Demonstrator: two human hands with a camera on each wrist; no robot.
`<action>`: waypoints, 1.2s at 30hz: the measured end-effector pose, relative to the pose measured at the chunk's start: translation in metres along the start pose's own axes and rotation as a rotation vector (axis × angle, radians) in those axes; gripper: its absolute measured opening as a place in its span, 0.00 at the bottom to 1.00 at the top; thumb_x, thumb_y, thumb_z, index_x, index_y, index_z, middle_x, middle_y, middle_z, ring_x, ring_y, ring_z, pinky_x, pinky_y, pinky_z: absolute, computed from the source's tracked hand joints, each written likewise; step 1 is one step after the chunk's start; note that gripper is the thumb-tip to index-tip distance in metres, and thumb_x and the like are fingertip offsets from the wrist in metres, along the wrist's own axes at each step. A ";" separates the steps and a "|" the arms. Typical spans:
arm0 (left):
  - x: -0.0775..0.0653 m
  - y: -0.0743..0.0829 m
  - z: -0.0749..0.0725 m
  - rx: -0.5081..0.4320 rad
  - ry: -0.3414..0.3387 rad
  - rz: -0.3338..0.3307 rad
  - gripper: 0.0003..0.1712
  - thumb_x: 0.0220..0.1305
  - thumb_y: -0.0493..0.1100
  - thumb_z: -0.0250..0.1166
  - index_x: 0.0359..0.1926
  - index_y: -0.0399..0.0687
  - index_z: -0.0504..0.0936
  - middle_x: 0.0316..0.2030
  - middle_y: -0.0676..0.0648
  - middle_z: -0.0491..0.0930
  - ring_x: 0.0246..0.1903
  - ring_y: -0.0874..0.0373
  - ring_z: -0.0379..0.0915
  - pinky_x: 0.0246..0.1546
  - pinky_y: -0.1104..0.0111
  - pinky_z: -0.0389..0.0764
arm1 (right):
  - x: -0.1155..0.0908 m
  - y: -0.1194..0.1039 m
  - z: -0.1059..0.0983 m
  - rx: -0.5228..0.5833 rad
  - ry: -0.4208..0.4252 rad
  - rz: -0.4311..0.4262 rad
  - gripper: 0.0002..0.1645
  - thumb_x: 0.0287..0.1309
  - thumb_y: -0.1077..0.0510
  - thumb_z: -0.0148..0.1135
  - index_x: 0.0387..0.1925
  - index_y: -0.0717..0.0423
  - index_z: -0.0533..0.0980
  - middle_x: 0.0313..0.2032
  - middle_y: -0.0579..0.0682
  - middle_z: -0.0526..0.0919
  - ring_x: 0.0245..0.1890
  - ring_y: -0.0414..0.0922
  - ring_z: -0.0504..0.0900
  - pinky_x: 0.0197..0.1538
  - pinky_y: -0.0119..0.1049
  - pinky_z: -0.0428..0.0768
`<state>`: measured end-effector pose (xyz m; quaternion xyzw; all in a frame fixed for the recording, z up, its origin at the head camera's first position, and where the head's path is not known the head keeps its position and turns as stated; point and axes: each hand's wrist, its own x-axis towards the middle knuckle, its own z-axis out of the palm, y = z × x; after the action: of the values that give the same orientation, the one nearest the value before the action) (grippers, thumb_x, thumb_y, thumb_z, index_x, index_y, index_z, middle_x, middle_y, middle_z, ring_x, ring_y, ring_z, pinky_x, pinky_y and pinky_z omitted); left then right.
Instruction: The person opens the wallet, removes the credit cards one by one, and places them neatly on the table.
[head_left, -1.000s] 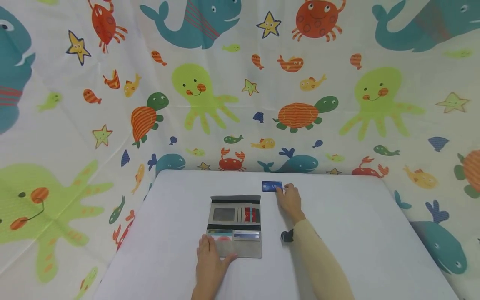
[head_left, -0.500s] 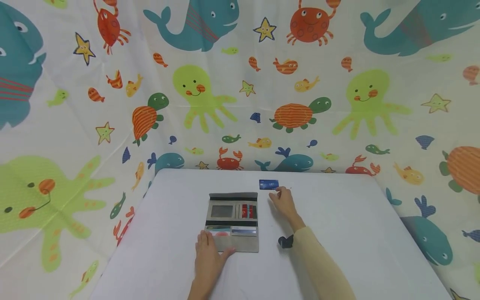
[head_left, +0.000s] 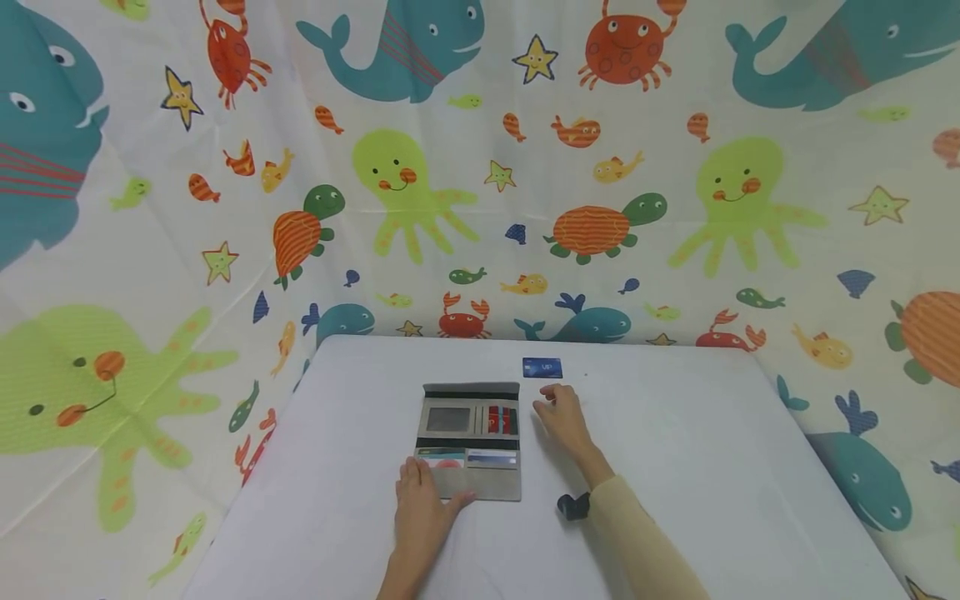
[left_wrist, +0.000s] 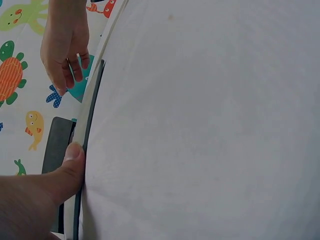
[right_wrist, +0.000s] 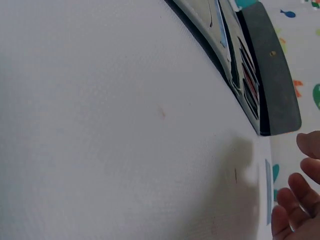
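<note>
- Right hand [head_left: 564, 421] hovers over the table [head_left: 697, 433], fingers loosely bent, thumb apart from them, nothing held AFAICT.
- Blue card [head_left: 542, 367] lies flat on the table just beyond those fingertips, a touch to the person's left of the palm; bare tabletop shows btwn card & fingers, so no contact.
- Card's long axis runs L–R, approx. parallel w/ the table's far edge; a short end faces each side, a long side faces the person.
- Unfolded grey wallet [head_left: 474, 485] is on the right hand's L side, near but apart; its fold runs L–R too, i.e. same way as the card.
- Card sits past the wallet's far R corner, not touching it.
- Left hand [head_left: 422, 508] is at the wallet's near L corner: fingers fairly straight, resting on it, thumb spread off along the near edge; clamped on nothing, from where I stand.
- IMO what counts is right hand vs. card & wallet: it's by far the nearer hand to the card, w/ the wallet's red cards [head_left: 502, 421] close on its L.
</note>
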<state>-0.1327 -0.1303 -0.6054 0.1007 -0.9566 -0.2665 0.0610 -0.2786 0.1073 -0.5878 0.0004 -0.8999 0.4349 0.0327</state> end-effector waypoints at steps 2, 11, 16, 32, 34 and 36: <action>-0.001 0.001 -0.001 0.004 0.004 0.005 0.65 0.46 0.65 0.77 0.67 0.18 0.62 0.70 0.20 0.58 0.72 0.26 0.53 0.71 0.38 0.59 | -0.004 -0.001 0.001 0.004 -0.009 -0.012 0.20 0.67 0.54 0.62 0.55 0.60 0.75 0.51 0.57 0.76 0.51 0.50 0.75 0.58 0.48 0.78; 0.000 0.003 -0.002 0.003 -0.003 0.001 0.64 0.48 0.64 0.77 0.68 0.18 0.61 0.70 0.20 0.57 0.72 0.26 0.52 0.71 0.38 0.59 | -0.018 -0.008 0.002 -0.027 -0.054 -0.075 0.19 0.65 0.55 0.65 0.54 0.58 0.75 0.46 0.54 0.78 0.46 0.47 0.76 0.52 0.43 0.80; -0.001 0.003 0.000 -0.004 -0.022 -0.018 0.64 0.48 0.64 0.76 0.69 0.20 0.61 0.71 0.21 0.56 0.73 0.27 0.51 0.72 0.39 0.58 | -0.027 -0.007 0.004 -0.048 -0.069 -0.101 0.18 0.62 0.57 0.67 0.52 0.59 0.76 0.39 0.51 0.77 0.38 0.43 0.74 0.42 0.35 0.77; -0.002 0.003 -0.002 0.005 -0.029 -0.020 0.63 0.49 0.64 0.76 0.69 0.20 0.61 0.72 0.21 0.55 0.73 0.26 0.51 0.72 0.39 0.58 | -0.049 -0.007 0.015 0.037 -0.125 -0.146 0.15 0.60 0.60 0.67 0.48 0.60 0.77 0.35 0.49 0.77 0.33 0.40 0.73 0.34 0.27 0.75; -0.002 0.003 -0.002 0.006 -0.025 -0.015 0.63 0.49 0.64 0.76 0.69 0.20 0.61 0.72 0.21 0.55 0.73 0.26 0.51 0.72 0.39 0.58 | -0.051 -0.007 0.017 0.040 -0.142 -0.152 0.16 0.60 0.59 0.68 0.48 0.59 0.77 0.35 0.48 0.77 0.33 0.40 0.73 0.35 0.27 0.75; -0.001 0.003 -0.001 0.007 -0.022 -0.012 0.63 0.49 0.64 0.76 0.69 0.20 0.61 0.72 0.22 0.55 0.73 0.27 0.51 0.72 0.39 0.58 | -0.052 -0.007 0.018 0.040 -0.158 -0.158 0.16 0.59 0.59 0.69 0.47 0.59 0.77 0.36 0.48 0.77 0.34 0.39 0.73 0.35 0.26 0.76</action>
<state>-0.1319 -0.1280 -0.6027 0.1039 -0.9575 -0.2646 0.0487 -0.2279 0.0874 -0.5967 0.1064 -0.8879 0.4476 -0.0041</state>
